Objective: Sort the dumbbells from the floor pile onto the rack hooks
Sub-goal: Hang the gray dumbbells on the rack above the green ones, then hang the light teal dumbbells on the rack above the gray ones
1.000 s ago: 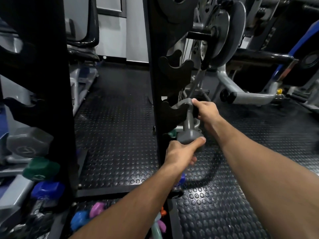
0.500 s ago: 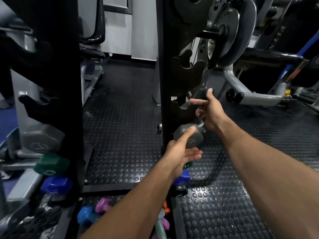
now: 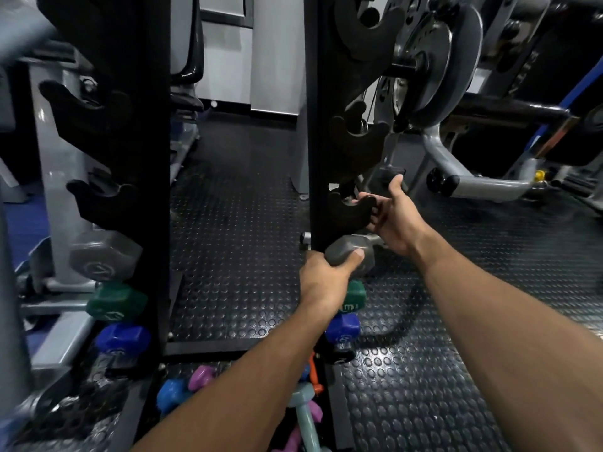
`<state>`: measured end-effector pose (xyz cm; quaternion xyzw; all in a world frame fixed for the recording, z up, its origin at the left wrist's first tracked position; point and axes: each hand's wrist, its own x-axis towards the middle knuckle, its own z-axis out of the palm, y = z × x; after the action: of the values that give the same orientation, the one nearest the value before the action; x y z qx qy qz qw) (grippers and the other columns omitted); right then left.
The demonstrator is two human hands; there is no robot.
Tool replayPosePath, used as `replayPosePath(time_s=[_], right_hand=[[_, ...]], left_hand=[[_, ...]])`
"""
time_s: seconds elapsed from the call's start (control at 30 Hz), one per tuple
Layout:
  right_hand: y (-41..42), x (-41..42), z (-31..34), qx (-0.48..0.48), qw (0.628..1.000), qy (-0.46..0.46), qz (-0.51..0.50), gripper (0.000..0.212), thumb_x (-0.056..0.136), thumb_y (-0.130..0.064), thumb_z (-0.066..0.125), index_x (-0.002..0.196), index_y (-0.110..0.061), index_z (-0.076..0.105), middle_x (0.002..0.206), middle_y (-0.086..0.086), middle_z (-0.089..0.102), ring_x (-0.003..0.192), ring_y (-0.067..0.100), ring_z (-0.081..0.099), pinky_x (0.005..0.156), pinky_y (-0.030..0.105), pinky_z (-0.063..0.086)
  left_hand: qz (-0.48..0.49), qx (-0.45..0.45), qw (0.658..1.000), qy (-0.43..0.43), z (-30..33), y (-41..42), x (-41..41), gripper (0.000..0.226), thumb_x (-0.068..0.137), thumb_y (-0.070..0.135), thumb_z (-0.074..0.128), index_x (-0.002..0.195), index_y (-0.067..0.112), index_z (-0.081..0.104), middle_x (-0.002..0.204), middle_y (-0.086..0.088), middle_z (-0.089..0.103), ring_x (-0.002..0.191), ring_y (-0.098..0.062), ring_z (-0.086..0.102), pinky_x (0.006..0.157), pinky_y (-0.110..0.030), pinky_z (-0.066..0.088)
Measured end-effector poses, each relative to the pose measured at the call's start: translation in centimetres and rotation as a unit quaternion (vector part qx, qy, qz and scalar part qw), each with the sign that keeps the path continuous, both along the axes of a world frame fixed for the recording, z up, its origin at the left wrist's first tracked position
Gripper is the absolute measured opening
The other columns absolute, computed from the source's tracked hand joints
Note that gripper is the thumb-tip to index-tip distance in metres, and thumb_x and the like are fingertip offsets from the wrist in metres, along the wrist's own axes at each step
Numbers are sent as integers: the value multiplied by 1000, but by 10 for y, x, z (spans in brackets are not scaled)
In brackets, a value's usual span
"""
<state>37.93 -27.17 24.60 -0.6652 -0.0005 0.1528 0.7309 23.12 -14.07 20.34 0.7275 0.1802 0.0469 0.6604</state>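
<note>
A grey dumbbell (image 3: 350, 251) lies low on the right post of the black rack (image 3: 318, 125), just under an empty black hook (image 3: 349, 212). My left hand (image 3: 326, 278) wraps its near head from below. My right hand (image 3: 390, 216) is further up, fingers spread beside that hook and over the dumbbell's far end; I cannot tell whether it touches it. Below sit a green dumbbell (image 3: 354, 296) and a blue dumbbell (image 3: 342, 331) on the same post. The floor pile (image 3: 202, 378) of small coloured dumbbells lies between the posts.
The left post (image 3: 143, 158) carries two empty hooks, then a grey dumbbell (image 3: 104, 256), a green dumbbell (image 3: 117, 303) and a blue dumbbell (image 3: 122, 337). A plate-loaded machine (image 3: 434, 70) with grey frame stands right behind the rack. Studded black rubber floor (image 3: 235, 256) lies all around.
The grey dumbbell went from upright in both hands to lying on the rack. My left hand, briefly open, is shut on its near head again. My right hand has opened.
</note>
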Motion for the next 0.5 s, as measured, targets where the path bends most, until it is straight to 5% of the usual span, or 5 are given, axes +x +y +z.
replayPosePath(time_s=[0.07,0.2,0.37,0.5], right_hand=[[-8,-12,-7,-22,999,-22,-42,85,98,-78,21,127,-12,66,97,-1,72,91,15,64,82,32,48],[-20,-60,-39,-93,988,-41,-119,61,105,-65,33,127,-20,67,116,-2,73,106,13,67,85,32,47],[-33,-132,-131,-208,942,-2,-263,31,105,-46,50,115,-23,69,113,-1,72,105,18,67,98,40,53],[-31,-183,-217,-312,913,124,-233,26,95,-37,60,106,-17,71,104,11,74,96,31,69,92,53,58]], left_hand=[[-21,12,1000,7,-2,6,-5,43,84,54,76,105,21,57,104,3,68,90,-10,67,73,-21,53],[-70,80,994,25,-11,25,-19,71,79,62,75,128,15,54,113,1,66,104,-16,65,92,-34,55],[-106,180,975,76,-56,61,-46,68,83,54,76,132,12,56,114,-2,69,107,-20,66,95,-39,55],[-83,176,966,169,-119,95,-85,56,87,44,74,130,12,58,113,0,67,105,-20,64,86,-27,48]])
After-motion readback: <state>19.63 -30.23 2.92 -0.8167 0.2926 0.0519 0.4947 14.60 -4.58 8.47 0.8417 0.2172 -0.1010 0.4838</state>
